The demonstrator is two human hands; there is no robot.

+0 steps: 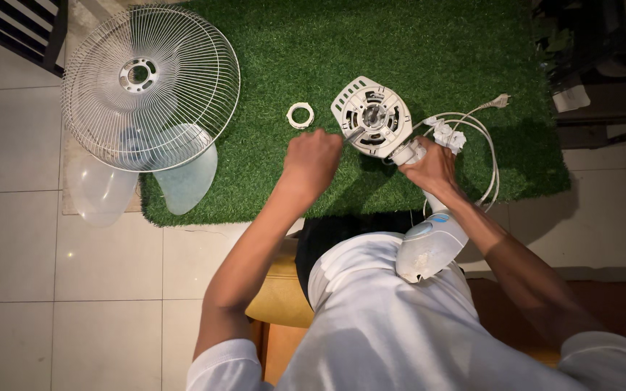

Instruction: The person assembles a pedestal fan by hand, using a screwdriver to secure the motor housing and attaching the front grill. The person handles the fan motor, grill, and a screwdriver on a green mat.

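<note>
A white fan motor head [371,116] on its neck lies tilted over the green turf mat [414,43], its base [429,250] resting against my lap. My right hand [432,168] grips the fan's neck just below the motor. My left hand [311,161] is closed on a thin tool, likely a screwdriver [353,135], whose tip touches the motor's front plate. A small white ring nut [300,115] lies on the turf left of the motor.
A white wire fan guard [182,87] lies at the left over translucent fan blades [186,181]. The white power cord and plug [488,137] loop on the turf to the right. Dark furniture [603,65] stands at the right edge; pale floor tiles [59,268] surround the mat.
</note>
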